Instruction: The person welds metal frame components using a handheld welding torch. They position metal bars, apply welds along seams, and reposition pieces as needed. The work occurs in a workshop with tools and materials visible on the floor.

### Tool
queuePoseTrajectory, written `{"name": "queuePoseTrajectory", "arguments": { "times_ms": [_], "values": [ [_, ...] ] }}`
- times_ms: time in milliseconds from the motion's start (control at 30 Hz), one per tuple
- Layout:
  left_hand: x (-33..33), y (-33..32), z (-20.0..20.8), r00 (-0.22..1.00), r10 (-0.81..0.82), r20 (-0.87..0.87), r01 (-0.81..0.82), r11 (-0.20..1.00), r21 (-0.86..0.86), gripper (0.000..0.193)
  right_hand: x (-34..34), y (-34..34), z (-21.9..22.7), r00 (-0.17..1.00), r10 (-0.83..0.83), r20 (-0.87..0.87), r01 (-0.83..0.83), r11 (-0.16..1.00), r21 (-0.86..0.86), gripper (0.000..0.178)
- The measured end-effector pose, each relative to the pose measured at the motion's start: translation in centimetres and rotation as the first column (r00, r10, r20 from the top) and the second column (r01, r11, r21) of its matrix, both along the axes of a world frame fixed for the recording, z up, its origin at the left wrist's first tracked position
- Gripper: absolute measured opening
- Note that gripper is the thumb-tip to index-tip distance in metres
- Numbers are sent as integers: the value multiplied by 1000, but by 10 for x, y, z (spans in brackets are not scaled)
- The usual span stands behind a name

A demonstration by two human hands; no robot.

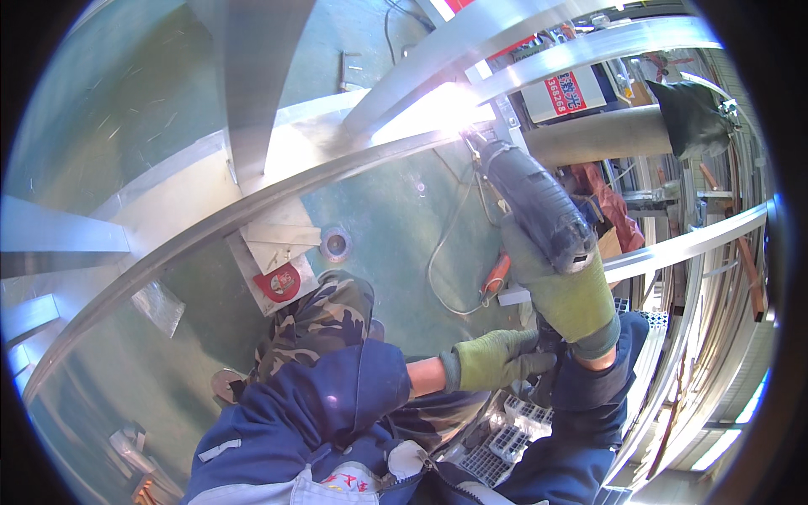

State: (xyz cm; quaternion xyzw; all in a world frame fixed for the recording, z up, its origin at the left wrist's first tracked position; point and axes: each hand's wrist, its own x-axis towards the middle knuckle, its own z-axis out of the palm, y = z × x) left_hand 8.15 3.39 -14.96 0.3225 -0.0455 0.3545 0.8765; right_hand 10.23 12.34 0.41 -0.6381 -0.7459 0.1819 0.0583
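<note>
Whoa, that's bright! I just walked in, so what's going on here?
A person's green-gloved right hand grips a dark handheld tool. The tool's tip is up by a long curved metal bar, where a bright glare hides whether they touch. The green-gloved left hand is lower down, nearer the person's body; I can't tell if it holds anything. An orange object lies on the floor.

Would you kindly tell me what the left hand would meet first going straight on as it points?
The left hand would probably meet the navy right sleeve first, though depth is unclear.
</note>
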Motion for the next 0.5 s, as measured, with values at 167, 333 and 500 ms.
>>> {"name": "queuePoseTrajectory", "arguments": {
  "times_ms": [167, 333, 500],
  "values": [
    [-5, -1, 1, 987, 146, -62, -128, 963, 238, 34, 7, -4, -5, 989, -64, -135, 71, 996, 51, 36],
    [-14, -1, 3, 976, 186, -118, -146, 947, 285, 42, -2, -16, 12, 999, 31, -29, -29, 997, 68, 29],
    [-20, -4, 6, 957, 266, -119, -214, 919, 332, 43, 18, -6, 19, 605, 504, 616, -729, 661, 176, 31]
  ]
}}
